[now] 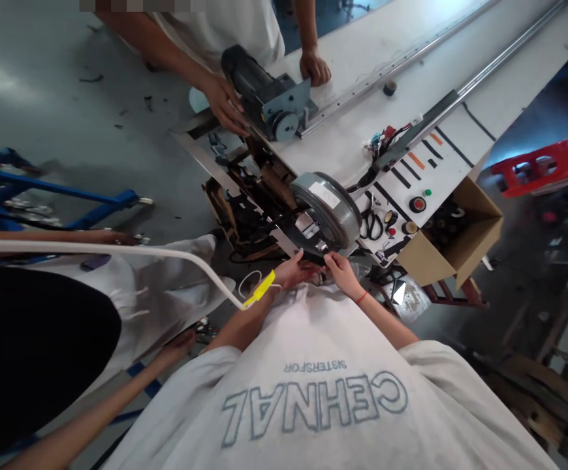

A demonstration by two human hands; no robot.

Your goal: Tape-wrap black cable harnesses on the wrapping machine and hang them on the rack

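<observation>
A thick grey wheel-like roll (333,205) with a white label stands upright at the table's near corner, in front of my body. My left hand (291,271) is just below it, palm partly up, with thumb and fingers apart beside a dark flat part (291,235). On the other side, my right hand (343,274) pinches thumb and finger together at the dark lower edge under the roll. What sits between those fingertips is too small to make out. Small metal pieces (308,225) show inside the roll's opening.
Across the table (352,111), a person's hand (225,104) touches a motor assembly (264,91); the other hand (315,65) rests on the tabletop. Scissors (373,225), tape rolls (410,228) and buttons lie right, near a cardboard box (480,228). Another person stands left, behind a white cable (186,253).
</observation>
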